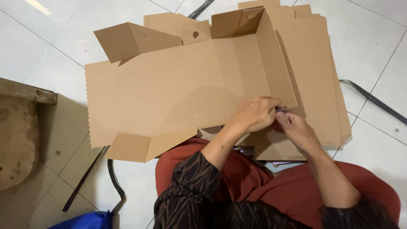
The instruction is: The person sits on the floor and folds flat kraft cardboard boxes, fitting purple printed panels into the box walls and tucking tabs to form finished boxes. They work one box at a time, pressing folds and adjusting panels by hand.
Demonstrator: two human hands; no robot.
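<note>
- The white tiled floor (373, 38) carries everything; I sit at its near edge with my red-clothed lap under the work.
- A stack of flat cardboard blanks (316, 72) lies toward the far right of the floor, none of them folded as far as I can see.
- On top of that stack, reaching left over the tiles, lies the box blank (169, 89) I am working on. I judge it part-formed: the long side wall at the right stands up, the far end flaps are raised, and the near left flap is bent up, while the broad middle panel and the zigzag-cut left edge lie flat.
- Left to do, as I read it: bring up the left side and close the corners; nothing yet looks locked or shut.
- Black plastic straps (373, 99) lie loose on the tiles to the right and near left, apart from the box.
- My left hand (254, 114) rests curled at the near corner of the standing wall, its grip pinched closed on the cardboard edge.
- My right hand (296, 129) meets it just beside, fingertips closed on that same corner; something small and pale shows between them, which I cannot make out.
</note>
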